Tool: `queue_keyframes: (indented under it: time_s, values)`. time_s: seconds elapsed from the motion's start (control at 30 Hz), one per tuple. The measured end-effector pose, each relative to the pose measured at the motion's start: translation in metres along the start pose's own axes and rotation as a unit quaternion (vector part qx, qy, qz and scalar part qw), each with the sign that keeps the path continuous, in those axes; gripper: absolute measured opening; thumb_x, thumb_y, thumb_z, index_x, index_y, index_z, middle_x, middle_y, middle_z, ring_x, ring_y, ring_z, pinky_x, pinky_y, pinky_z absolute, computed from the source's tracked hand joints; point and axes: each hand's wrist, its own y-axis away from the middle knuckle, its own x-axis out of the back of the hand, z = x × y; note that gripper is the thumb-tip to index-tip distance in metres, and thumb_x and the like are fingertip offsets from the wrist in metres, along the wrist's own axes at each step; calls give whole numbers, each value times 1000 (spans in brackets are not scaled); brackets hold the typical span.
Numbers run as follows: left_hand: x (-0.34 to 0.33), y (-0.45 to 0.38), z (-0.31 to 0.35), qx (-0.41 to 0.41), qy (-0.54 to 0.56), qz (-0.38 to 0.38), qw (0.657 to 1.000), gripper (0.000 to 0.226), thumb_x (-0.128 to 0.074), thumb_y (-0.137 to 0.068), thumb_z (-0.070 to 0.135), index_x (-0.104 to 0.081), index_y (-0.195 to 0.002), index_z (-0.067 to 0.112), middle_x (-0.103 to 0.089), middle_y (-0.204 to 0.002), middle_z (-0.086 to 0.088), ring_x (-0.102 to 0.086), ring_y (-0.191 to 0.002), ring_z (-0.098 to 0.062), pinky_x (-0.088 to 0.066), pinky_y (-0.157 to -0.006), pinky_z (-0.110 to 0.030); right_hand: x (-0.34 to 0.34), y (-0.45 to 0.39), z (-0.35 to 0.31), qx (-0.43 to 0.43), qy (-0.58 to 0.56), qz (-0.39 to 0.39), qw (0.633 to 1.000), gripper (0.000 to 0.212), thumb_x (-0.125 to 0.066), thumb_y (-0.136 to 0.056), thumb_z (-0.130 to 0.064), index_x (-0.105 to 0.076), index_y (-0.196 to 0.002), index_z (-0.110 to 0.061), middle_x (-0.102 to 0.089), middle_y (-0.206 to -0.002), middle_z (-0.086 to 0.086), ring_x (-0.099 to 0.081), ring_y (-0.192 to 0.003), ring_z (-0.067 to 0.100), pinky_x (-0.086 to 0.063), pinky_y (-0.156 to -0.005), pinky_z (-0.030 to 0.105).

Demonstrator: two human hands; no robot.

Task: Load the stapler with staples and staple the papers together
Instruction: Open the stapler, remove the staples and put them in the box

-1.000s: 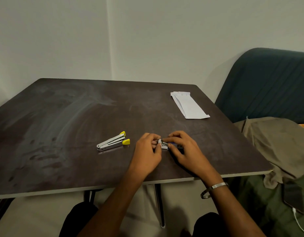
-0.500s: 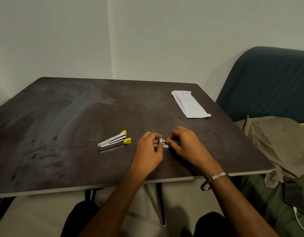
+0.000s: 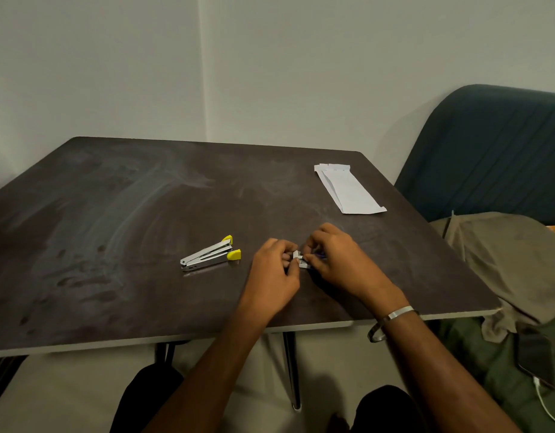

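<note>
A silver stapler (image 3: 211, 255) with yellow tips lies on its side on the dark table (image 3: 113, 214), its arms slightly apart, left of my hands. My left hand (image 3: 274, 275) and my right hand (image 3: 338, 260) meet near the table's front edge. Both pinch a small staple box (image 3: 298, 260), white with a blue part, between their fingertips; most of it is hidden by the fingers. A folded stack of white papers (image 3: 348, 189) lies at the back right of the table, well beyond my hands.
A dark blue sofa (image 3: 488, 151) stands to the right of the table, with an olive cloth (image 3: 504, 260) and a phone (image 3: 535, 354) on a charging cable beside my right arm. A metal bracelet sits on my right wrist. Walls close the back.
My hands stay together on the small box, with only slight finger shifts. The stapler and the papers have not moved.
</note>
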Motion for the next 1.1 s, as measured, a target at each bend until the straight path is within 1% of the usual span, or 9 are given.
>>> queue_keyframes:
  time_s: [0.1, 0.27, 0.37, 0.43, 0.57, 0.7, 0.8, 0.93, 1.1]
  values:
    - [0, 0, 1, 2, 2, -3, 1000, 16, -61, -83, 4, -68, -96, 8, -59, -97, -3, -54, -70, 4, -45, -68, -1, 4, -1, 2, -8, -14, -19, 1000, 7, -63, -88, -21, -65, -94, -17, -46, -102, -5, -52, -88, 11, -48, -80, 24]
    - [1, 0, 1, 5, 4, -2, 1000, 17, -61, -82, 2, -68, -96, 7, -57, -96, 1, -55, -69, 4, -44, -68, 0, 5, 10, 20, -15, -61, 18, 998, 19, -70, -83, -27, -58, -97, -22, -53, -102, -6, -56, -87, 5, -43, -74, 12]
    - [0, 0, 1, 10, 2, -2, 1000, 18, -60, -82, 3, -68, -97, 8, -59, -98, -2, -55, -70, 3, -45, -69, -2, 1, 26, 34, -5, -84, 12, 996, 35, -75, -77, -38, -59, -106, -27, -55, -106, -10, -56, -94, 1, -43, -79, 12]
    - [0, 0, 1, 11, 0, -6, 1000, 20, -60, -83, 4, -68, -100, 8, -60, -99, -2, -56, -71, 2, -47, -71, -4, -3, 35, 41, -8, -93, 15, 996, 44, -75, -77, -38, -59, -117, -27, -54, -112, -10, -54, -102, 3, -44, -87, 16]
    - [4, 1, 4, 14, -4, -9, 1000, 23, -63, -83, 7, -67, -105, 10, -61, -99, -2, -59, -74, -4, -53, -74, -13, -7, 40, 43, -19, -114, 49, 992, 48, -73, -79, -36, -57, -123, -30, -53, -119, -10, -51, -109, 4, -45, -91, 19]
    - [7, 4, 6, 14, 11, -17, 1000, 18, -64, -79, 0, -70, -93, 8, -64, -96, -3, -60, -73, -3, -48, -68, -4, -8, 42, 44, -19, -112, 60, 992, 38, -71, -82, -32, -61, -118, -31, -58, -111, -12, -54, -101, 1, -41, -81, 9]
    - [8, 4, 8, 8, 6, -20, 1000, 21, -64, -77, -3, -73, -92, 7, -67, -95, -5, -62, -73, -5, -43, -68, 2, -9, 44, 44, -16, -117, 80, 990, 29, -71, -83, -27, -66, -111, -31, -61, -104, -10, -56, -92, -2, -39, -75, 2]
    - [9, 4, 8, -11, -20, -14, 1000, 23, -64, -76, -4, -75, -93, 8, -70, -93, -5, -66, -79, -14, -45, -72, -4, -10, 44, 43, -14, -117, 85, 989, 27, -71, -84, -25, -66, -110, -30, -61, -102, -10, -57, -90, 0, -40, -75, 3]
    - [9, 3, 9, -24, -20, -22, 999, 23, -64, -78, -5, -76, -93, 7, -71, -92, -6, -66, -80, -12, -45, -73, -1, -11, 43, 44, -15, -123, 81, 989, 26, -69, -85, -24, -66, -111, -27, -61, -105, -11, -58, -95, 2, -41, -78, 3]
